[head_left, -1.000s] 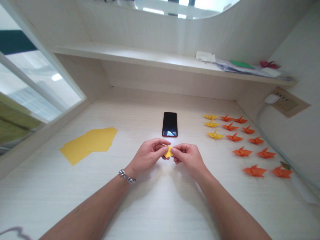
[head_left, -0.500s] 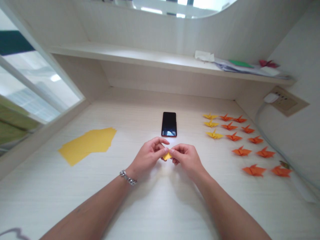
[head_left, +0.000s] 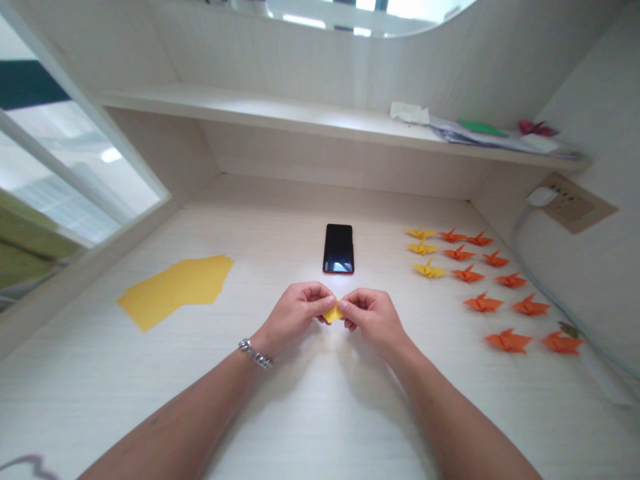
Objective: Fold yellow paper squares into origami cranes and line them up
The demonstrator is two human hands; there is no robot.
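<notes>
A small piece of folded yellow paper is pinched between my two hands, just above the desk. My left hand, with a silver chain bracelet at the wrist, grips its left side between thumb and curled fingers. On the other side, the thumb and fingers of my right hand close on the paper's right edge. My fingers cover part of the folds. Beyond the hands lies a dark phone.
Yellow paper sheets lie fanned out at the left. Yellow paper cranes and several orange paper cranes stand in rows at the right. A cable runs from a wall socket. Papers rest on the shelf.
The fingers of my left hand have curled in closer to the paper; before, the index finger was raised and stretched out. My right hand has hardly moved.
</notes>
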